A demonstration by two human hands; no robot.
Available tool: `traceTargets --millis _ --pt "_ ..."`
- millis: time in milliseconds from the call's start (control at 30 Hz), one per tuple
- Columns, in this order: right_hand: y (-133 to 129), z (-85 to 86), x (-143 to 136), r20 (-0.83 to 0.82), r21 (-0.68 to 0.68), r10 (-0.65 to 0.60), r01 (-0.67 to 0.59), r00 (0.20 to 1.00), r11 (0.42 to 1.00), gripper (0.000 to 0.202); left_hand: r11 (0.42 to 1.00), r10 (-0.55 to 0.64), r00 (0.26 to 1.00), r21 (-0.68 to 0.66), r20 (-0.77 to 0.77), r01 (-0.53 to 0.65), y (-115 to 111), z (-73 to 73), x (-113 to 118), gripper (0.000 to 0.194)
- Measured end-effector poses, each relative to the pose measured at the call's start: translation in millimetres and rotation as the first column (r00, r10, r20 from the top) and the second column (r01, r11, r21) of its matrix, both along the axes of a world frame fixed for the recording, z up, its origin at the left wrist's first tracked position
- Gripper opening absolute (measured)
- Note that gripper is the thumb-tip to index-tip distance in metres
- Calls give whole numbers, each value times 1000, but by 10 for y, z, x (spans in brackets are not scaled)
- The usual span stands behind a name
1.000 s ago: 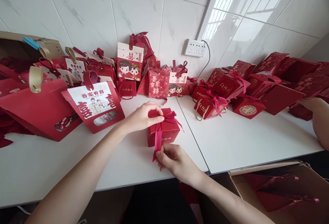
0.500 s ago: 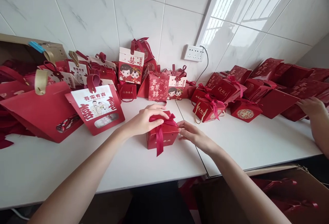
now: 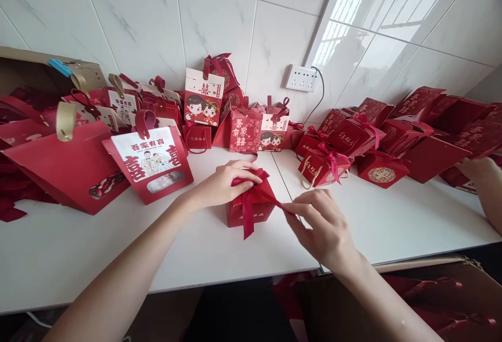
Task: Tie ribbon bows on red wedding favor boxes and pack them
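Observation:
A small red gift box [image 3: 257, 217] with gold lettering stands upright on the white tabletop in front of me. A red ribbon [image 3: 248, 216] is tied on its top, with one tail hanging down the front. My left hand [image 3: 225, 186] reaches over the box's upper left, fingers and thumb closed on the ribbon at the bow; the exact grip is partly hidden. Off the box's right side, my right hand [image 3: 319, 224] pinches the ribbon's other tail, which runs taut from the knot to the fingertips.
Red gift bags [image 3: 151, 167] crowd the left, and decorated boxes [image 3: 204, 101] line the tiled wall. Ribboned boxes [image 3: 323, 167] pile up at right, near another person's hand [image 3: 480, 174]. A socket strip [image 3: 301, 78] is on the wall. Below the table edge sits an open carton [image 3: 423, 264].
My right hand has moved from the box's side toward me and to the right, drawing the ribbon tail out straight. My left hand stays on the bow.

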State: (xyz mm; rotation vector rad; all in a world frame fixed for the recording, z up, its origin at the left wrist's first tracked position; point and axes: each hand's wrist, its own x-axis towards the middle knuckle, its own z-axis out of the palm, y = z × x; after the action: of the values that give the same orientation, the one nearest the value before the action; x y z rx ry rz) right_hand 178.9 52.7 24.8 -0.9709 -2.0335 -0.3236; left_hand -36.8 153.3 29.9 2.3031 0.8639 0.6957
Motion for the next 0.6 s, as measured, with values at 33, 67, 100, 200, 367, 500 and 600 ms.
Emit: traceTargets --millis 33,67,100,200,367,500,600 --pt "-18 -9 -15 -3 -30 18 -18 1000 999 11 1000 0 1000 0 1 0 1 -2 1 27" --pt "-31 -14 -30 -39 -92 24 -28 999 995 10 1000 1 1000 0 2 -1 1 -2 3 27" --pt "-36 -16 -43 -101 -182 11 -29 995 983 13 1000 4 1000 -2 3 -4 1 -1 6 27" --pt "-18 3 -53 -327 -514 -147 -45 934 857 26 1000 9 1000 -14 2 -9 -4 7 13 28" --pt "-21 12 -63 -543 -775 -306 -327 782 540 35 1000 11 1000 -30 -1 -11 -7 7 11 28" --pt "-123 -80 -187 -528 -826 -282 -407 801 389 38 999 20 1000 -26 4 -20 -7 -3 5 27" --pt "-173 -202 -268 -489 -850 -270 -382 830 364 39 999 25 1000 -37 1 -25 -9 -5 2 27"
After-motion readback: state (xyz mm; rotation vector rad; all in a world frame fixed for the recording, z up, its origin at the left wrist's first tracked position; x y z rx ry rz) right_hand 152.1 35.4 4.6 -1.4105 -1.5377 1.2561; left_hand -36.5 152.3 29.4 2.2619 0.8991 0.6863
